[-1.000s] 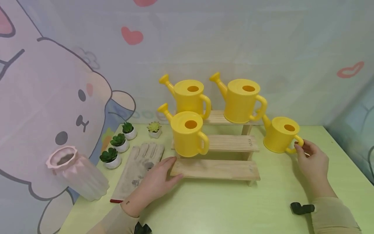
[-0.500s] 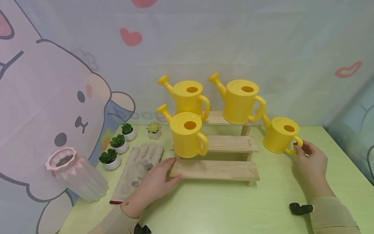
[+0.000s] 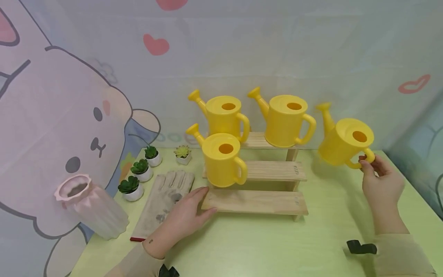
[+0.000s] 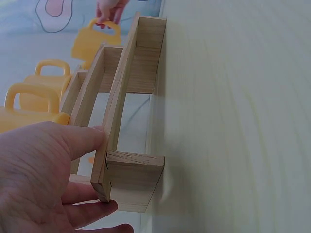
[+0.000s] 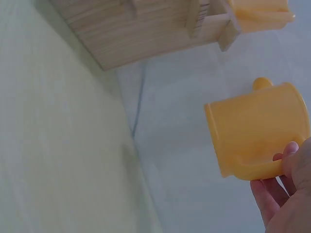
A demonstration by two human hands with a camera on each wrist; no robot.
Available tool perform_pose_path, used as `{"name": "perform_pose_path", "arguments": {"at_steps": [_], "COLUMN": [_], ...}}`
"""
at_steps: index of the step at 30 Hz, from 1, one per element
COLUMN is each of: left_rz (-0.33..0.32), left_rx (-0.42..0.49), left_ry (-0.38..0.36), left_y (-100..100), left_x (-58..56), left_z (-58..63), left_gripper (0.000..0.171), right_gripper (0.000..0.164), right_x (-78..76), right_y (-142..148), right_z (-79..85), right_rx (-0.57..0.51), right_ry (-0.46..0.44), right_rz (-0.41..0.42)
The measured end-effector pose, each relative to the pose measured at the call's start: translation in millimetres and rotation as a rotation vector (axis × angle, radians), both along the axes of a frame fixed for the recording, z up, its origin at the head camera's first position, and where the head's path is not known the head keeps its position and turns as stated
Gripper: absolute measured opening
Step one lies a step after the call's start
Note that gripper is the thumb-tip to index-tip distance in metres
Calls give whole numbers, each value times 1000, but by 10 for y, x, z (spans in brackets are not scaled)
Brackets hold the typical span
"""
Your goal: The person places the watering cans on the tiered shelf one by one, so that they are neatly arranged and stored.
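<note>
My right hand (image 3: 384,182) pinches the handle of a yellow watering can (image 3: 346,140), tilted and raised off the table beside the stand. In the right wrist view, my thumb and fingers hold that can (image 5: 257,126) by its handle. My left hand (image 3: 185,211) grips the left end of the lowest step of a three-step wooden stand (image 3: 256,201); the left wrist view shows its thumb and fingers around the board's end (image 4: 104,170). Two cans, a left one (image 3: 225,115) and a right one (image 3: 286,120), stand on the top step. Another can (image 3: 221,161) sits on the middle step's left.
Left of the stand lies a beige glove (image 3: 164,202). Several small potted succulents (image 3: 140,169) stand behind and beside it. A pink-white ribbed vase (image 3: 95,207) leans at the table's left edge. A printed cloth (image 3: 242,46) hangs behind the pale green table (image 3: 256,246).
My right hand has lifted the right-hand watering can from the table, moving it up and slightly right, and the can now tilts. The left hand keeps its place on the stand.
</note>
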State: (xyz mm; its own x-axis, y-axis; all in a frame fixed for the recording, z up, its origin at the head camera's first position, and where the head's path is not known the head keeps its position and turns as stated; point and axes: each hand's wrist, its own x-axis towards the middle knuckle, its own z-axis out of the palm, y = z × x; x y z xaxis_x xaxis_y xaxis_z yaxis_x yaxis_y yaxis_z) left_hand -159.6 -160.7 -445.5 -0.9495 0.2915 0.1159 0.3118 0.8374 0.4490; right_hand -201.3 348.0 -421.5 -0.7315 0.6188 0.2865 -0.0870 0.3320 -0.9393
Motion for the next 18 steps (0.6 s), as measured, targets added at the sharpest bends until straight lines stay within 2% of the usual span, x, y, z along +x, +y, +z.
{"name": "perform_pose_path", "arguments": {"at_steps": [3, 6, 11, 15, 18], "left_rz": [-1, -4, -12, -12, -13], "left_rx": [2, 4, 3, 11, 15], "left_ry": [-2, 2, 23, 20, 15], "left_y": [1, 2, 5, 7, 7], "left_x": [3, -1, -16, -17, -12], "left_z": [5, 3, -9, -5, 2], "left_gripper": [76, 77, 75, 74, 75], "right_gripper": [26, 24, 24, 25, 27], "right_x": [67, 139, 296, 436, 529], "right_y": [-48, -118, -291, -426, -503], "right_z": [167, 333, 594, 755, 836], "right_rx": [2, 51, 122, 89, 5], "right_ry": [121, 227, 360, 468, 571], "right_rz": [-24, -56, -70, -7, 100]}}
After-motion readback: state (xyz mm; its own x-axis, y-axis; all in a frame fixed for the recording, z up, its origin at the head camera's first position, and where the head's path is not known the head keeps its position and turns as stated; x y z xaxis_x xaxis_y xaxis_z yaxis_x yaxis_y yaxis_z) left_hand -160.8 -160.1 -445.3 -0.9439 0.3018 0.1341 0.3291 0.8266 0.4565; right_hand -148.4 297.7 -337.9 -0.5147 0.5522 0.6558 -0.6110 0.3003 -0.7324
